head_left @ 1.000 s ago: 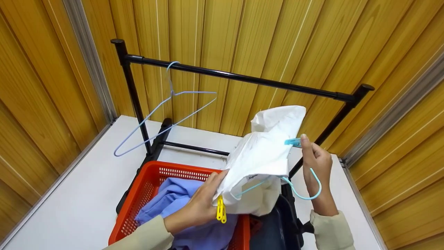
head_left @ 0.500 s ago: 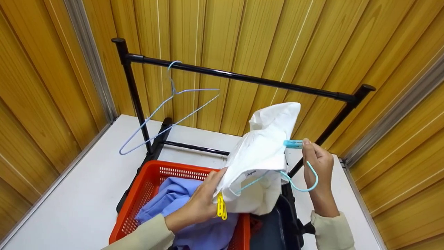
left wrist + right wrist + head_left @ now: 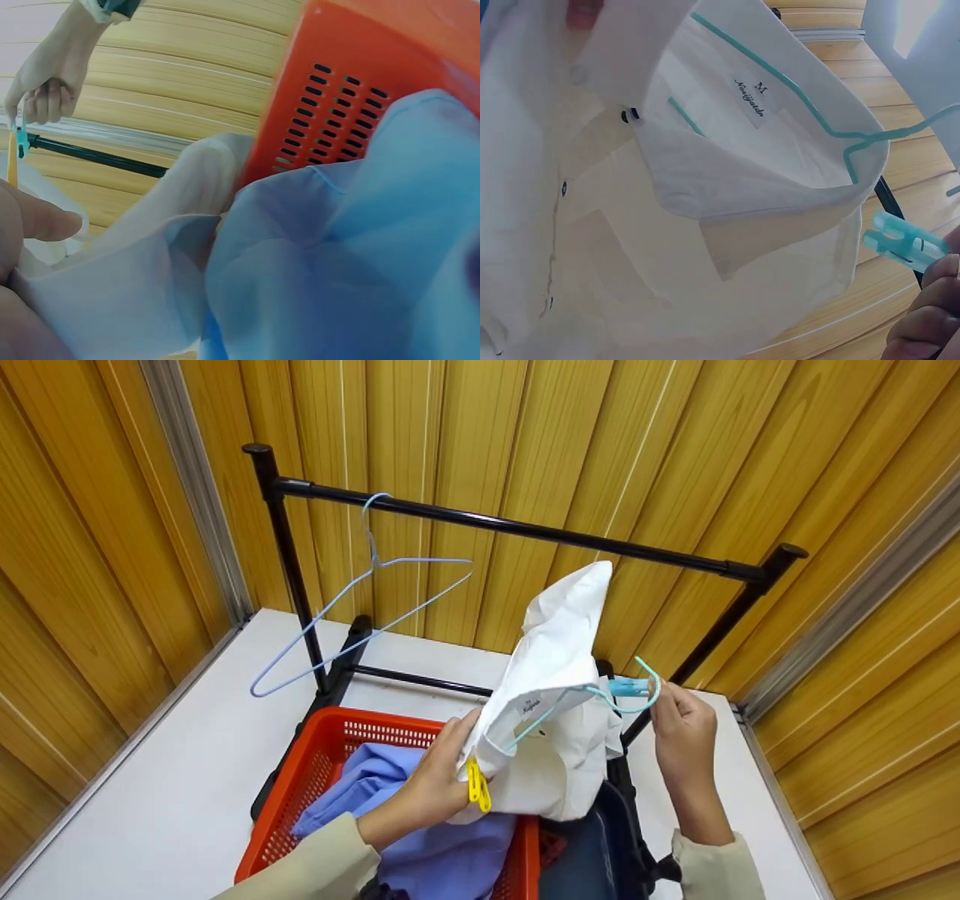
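Observation:
A white collared shirt (image 3: pixel 559 660) hangs over a teal wire hanger (image 3: pixel 810 105), whose hook sticks out past the collar. My left hand (image 3: pixel 435 780) grips the shirt near one shoulder, where a yellow clothespin (image 3: pixel 478 786) is clipped. Between thumb and fingers, my right hand (image 3: pixel 684 727) pinches a teal clothespin (image 3: pixel 906 241) close to the hanger's hook. The right wrist view shows a gap between that clothespin and the shirt. Part of the hanger is hidden inside the cloth.
A black rack (image 3: pixel 517 525) stands behind, with a lilac-blue hanger (image 3: pixel 360 577) on its bar. Below, a red basket (image 3: pixel 390 724) holds blue cloth (image 3: pixel 375 787), beside a dark bin (image 3: pixel 581 855) on the right. Wood-look panels (image 3: pixel 480 427) enclose the spot.
The shirt has turned, and its raised end has swung left. My right hand has lowered slightly with the teal clothespin, which has come away from the shirt's edge. The hanger's hook has risen and shifted left.

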`<state>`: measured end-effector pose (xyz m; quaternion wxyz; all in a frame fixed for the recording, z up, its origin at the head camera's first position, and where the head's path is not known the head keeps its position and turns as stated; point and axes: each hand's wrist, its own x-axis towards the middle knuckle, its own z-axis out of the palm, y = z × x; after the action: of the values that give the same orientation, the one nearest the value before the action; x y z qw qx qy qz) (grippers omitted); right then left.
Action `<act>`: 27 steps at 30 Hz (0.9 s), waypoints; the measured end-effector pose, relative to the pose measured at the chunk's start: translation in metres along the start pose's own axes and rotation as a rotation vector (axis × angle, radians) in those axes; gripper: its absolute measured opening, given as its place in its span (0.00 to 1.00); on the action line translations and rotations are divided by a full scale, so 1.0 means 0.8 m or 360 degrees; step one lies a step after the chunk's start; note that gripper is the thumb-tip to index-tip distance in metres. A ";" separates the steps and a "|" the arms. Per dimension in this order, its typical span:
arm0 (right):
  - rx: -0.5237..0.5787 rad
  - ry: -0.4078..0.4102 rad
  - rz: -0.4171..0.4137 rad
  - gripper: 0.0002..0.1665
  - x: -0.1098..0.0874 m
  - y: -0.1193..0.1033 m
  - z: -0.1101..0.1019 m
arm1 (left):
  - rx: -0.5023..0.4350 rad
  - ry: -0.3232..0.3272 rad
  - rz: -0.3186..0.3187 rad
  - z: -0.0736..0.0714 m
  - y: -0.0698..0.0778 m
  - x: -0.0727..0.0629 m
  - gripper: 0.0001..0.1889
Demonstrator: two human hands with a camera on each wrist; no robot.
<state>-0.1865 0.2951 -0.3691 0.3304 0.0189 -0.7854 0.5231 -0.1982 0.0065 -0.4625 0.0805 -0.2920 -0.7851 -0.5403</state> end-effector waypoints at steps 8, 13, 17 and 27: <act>-0.0186 -0.0102 -0.0037 0.28 -0.015 -0.001 -0.008 | -0.0039 0.0023 -0.0026 -0.006 0.002 0.014 0.43; -0.0303 -0.0253 0.0005 0.28 -0.031 0.004 -0.010 | -0.0070 0.0035 -0.0045 -0.008 0.004 0.021 0.44; -0.0360 -0.0363 0.0069 0.29 -0.046 0.012 -0.009 | -0.0098 0.0016 -0.0086 -0.009 0.006 0.023 0.46; -0.0420 -0.0625 0.0333 0.29 -0.084 0.039 -0.004 | -0.0143 0.0007 -0.0140 -0.010 0.009 0.027 0.48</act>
<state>-0.1445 0.2905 -0.4298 0.1151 -0.0044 -0.8936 0.4338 -0.2133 0.0094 -0.4438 0.0454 -0.2594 -0.7720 -0.5785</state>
